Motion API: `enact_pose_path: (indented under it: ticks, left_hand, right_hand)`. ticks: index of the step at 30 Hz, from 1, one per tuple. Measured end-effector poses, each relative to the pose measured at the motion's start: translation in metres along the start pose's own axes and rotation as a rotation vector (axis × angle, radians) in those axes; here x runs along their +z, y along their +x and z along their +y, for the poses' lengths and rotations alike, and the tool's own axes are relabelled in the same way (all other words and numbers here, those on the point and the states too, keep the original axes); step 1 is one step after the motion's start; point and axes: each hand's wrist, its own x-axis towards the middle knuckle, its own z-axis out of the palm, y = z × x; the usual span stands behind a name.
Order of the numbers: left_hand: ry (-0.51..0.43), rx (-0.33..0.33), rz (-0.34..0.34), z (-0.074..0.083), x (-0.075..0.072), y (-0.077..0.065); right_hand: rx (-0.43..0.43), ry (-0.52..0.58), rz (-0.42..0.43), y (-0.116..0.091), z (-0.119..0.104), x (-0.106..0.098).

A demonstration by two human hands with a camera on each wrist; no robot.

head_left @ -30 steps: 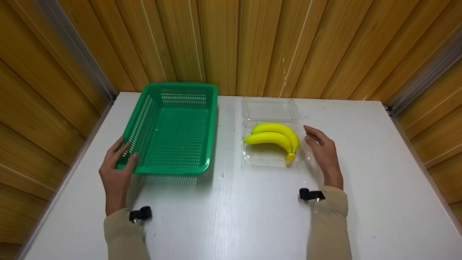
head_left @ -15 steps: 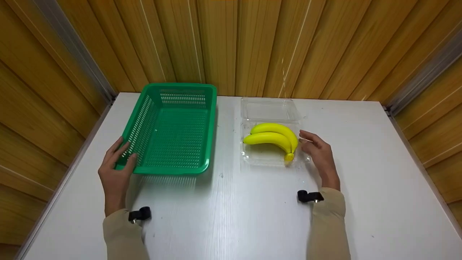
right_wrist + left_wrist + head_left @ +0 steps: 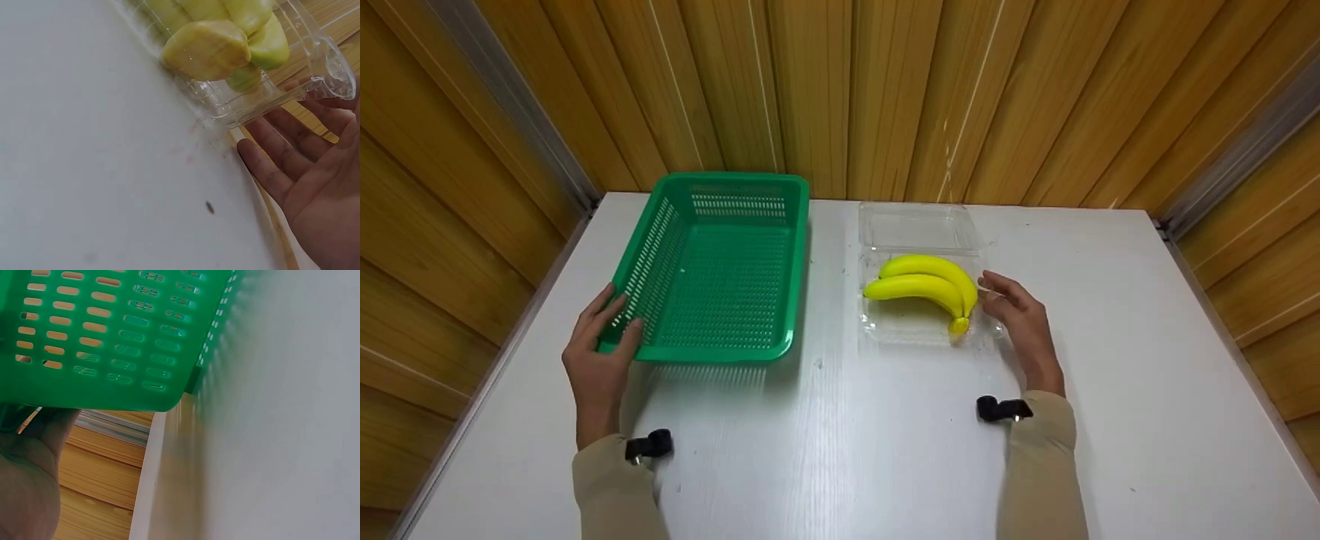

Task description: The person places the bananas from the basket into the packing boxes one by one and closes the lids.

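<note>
A green plastic basket (image 3: 790,315) with slotted walls sits on the left half of the table. My left hand (image 3: 598,367) holds its near left corner, thumb and fingers spread over the rim; in the left wrist view part of that hand (image 3: 34,478) is behind the wall. To the right lies a clear plastic clamshell box (image 3: 911,229) with its lid folded back. A bunch of yellow bananas (image 3: 922,286) rests in it. My right hand (image 3: 1020,315) is at the box's right side, and its fingers (image 3: 267,171) look extended; whether they touch is unclear.
The white table (image 3: 825,450) reaches a wood-patterned wall (image 3: 840,97) just behind the basket and box. Side panels (image 3: 450,172) stand along its left and right edges. A black wrist camera (image 3: 1003,409) is on each sleeve.
My right hand has moved slightly left, up to the clear box, its fingers drawing nearer to the box edge. The left hand, basket and bananas look the same.
</note>
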Motion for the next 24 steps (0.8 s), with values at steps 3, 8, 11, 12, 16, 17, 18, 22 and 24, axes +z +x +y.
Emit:
enact_pose_path:
  ticks: [3, 8, 11, 12, 16, 17, 18, 22, 24]
  left_hand:
    - [-0.013, -0.014, -0.003, 0.000, 0.000, 0.000]
    - [-0.006, -0.066, -0.007, 0.003, 0.000, 0.002]
    - [-0.001, -0.076, -0.001, 0.006, 0.000, 0.001]
    - [-0.004, -0.074, 0.002, 0.006, 0.000, 0.001]
    - [0.003, -0.079, 0.021, 0.010, 0.001, 0.002]
    - [0.006, -0.080, 0.027, 0.011, 0.001, 0.002]
    - [0.011, -0.081, 0.034, 0.012, 0.001, 0.002]
    - [0.021, -0.086, 0.072, 0.017, -0.001, 0.004]
    - [0.021, -0.087, 0.086, 0.020, -0.002, 0.004]
  right_hand:
    - [-0.004, -0.019, -0.004, 0.000, 0.001, 0.000]
    - [-0.021, -0.038, -0.010, 0.001, 0.004, -0.001]
    - [-0.036, -0.026, -0.015, 0.001, 0.006, -0.001]
    - [-0.039, -0.027, -0.015, 0.001, 0.006, -0.001]
    - [-0.056, -0.037, -0.015, 0.000, 0.006, 0.000]
    - [-0.053, -0.044, -0.013, -0.001, 0.006, 0.000]
    - [-0.052, -0.047, -0.014, -0.001, 0.006, 0.000]
    - [-0.047, -0.045, -0.013, 0.000, 0.007, 0.000]
    - [-0.050, -0.045, -0.012, 0.000, 0.008, -0.001]
